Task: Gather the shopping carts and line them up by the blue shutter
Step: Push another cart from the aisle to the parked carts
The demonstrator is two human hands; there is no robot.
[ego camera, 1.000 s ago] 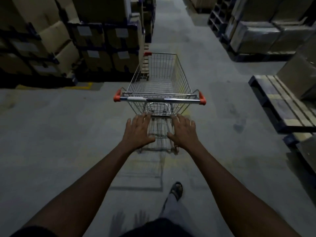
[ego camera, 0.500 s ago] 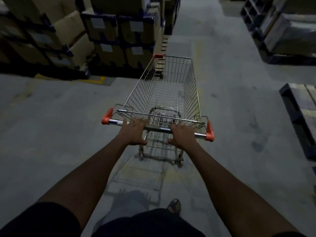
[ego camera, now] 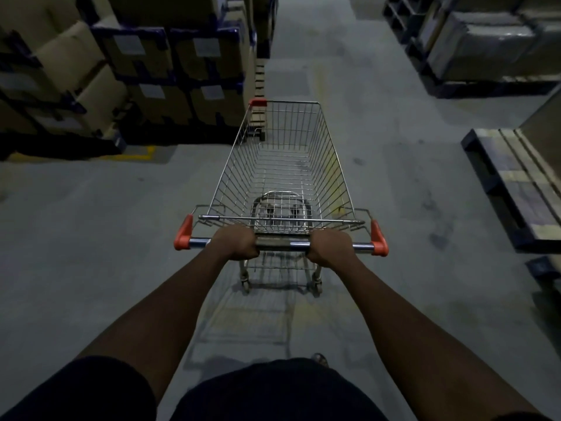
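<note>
Far left: stacked cardboard boxes [ego camera: 170,65] on dark pallets.
Left hand [ego camera: 236,242]: fingers curled round the handle bar [ego camera: 299,245], left of its middle.
Shopping cart [ego camera: 285,165]: centre of the concrete floor [ego camera: 91,226] — wire basket pointing away, orange end caps.
Right hand [ego camera: 329,245]: wrapped round the bar, right of middle.
Right: wooden pallet [ego camera: 516,183] — well apart from the cart.

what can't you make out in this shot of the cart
Head view:
- the blue shutter: outside the frame.
- other carts: none in view.
- front wheels of the shopping cart: hidden under its basket.
- ends of the fingers of the left hand and right hand: hidden under the handle.
- labels on the cardboard boxes: too dim and small to read.
</note>
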